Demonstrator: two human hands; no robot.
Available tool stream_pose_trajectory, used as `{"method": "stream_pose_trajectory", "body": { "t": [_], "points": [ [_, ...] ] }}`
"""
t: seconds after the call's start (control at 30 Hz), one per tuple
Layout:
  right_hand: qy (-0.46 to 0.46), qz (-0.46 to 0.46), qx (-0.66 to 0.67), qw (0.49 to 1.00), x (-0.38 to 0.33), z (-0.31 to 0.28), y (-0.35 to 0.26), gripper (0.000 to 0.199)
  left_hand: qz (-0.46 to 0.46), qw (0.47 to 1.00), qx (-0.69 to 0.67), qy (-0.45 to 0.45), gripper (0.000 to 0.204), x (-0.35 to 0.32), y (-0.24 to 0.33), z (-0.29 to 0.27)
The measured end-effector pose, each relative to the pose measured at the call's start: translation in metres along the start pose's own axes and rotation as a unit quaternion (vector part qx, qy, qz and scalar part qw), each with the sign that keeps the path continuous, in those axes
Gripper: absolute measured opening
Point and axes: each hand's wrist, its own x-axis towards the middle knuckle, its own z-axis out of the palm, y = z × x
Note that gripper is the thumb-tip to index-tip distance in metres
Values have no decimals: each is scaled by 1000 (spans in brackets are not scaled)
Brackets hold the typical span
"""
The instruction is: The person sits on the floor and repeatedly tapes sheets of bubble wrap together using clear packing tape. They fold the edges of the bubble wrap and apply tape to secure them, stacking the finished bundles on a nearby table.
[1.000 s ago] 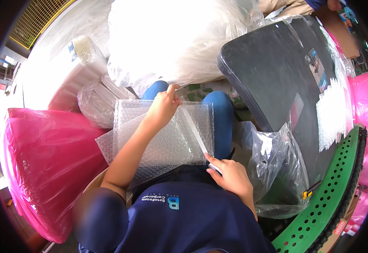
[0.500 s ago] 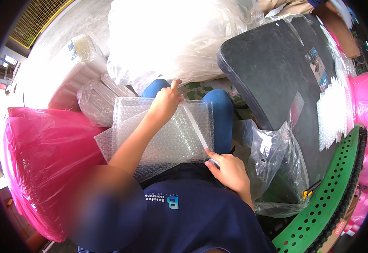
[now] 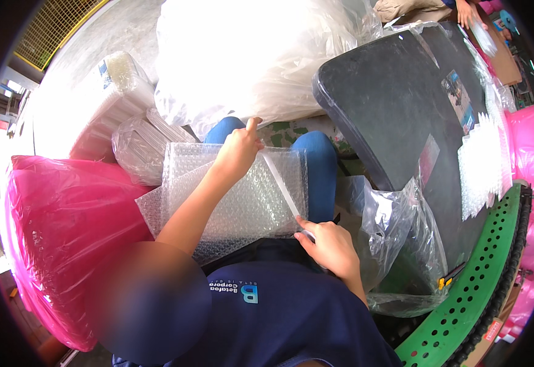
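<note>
bubble wrap [image 3: 242, 199] on lap [image 3: 321, 177]; table [image 3: 395, 104] right

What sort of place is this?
Likely a packaging workshop or warehouse floor, judging by the bubble-wrap sheets, the large pink plastic-wrapped bundle at left and the big white plastic-wrapped bundle ahead.

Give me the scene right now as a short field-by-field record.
Left hand: at the far end of the white strip; grip unclear
Right hand: thumb and forefinger on the strip's near end
Lap: overlapping bubble-wrap sheets, strip slanting across
Left side: pink plastic bundle
Ahead: large white plastic bag
Right side: dark tabletop, clear plastic, yellow-and-black tool
Upper right: another person's hand
</note>
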Motion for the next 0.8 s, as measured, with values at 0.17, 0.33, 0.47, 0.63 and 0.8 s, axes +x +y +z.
{"method": "stream_pose_trajectory", "body": {
  "t": [0.17,0.33,0.47,0.63,0.8],
  "points": [
    [10,5,4,1000,2,3,1,37,5,1000,6,1,48,2,-3,4],
    [-17,9,-7,1000,4,-2,-1,38,3,1000,7,1,49,1,-4,5],
    [-1,3,-5,1000,5,2,2,38,-1,1000,8,0,49,1,-2,4],
    [5,-2,-9,1000,8,3,4,37,-15,1000,-9,13,61,2,-3,7],
    [1,6,-2,1000,12,4,7,37,-21,998,-7,51,79,-7,8,5]
  ]
}}
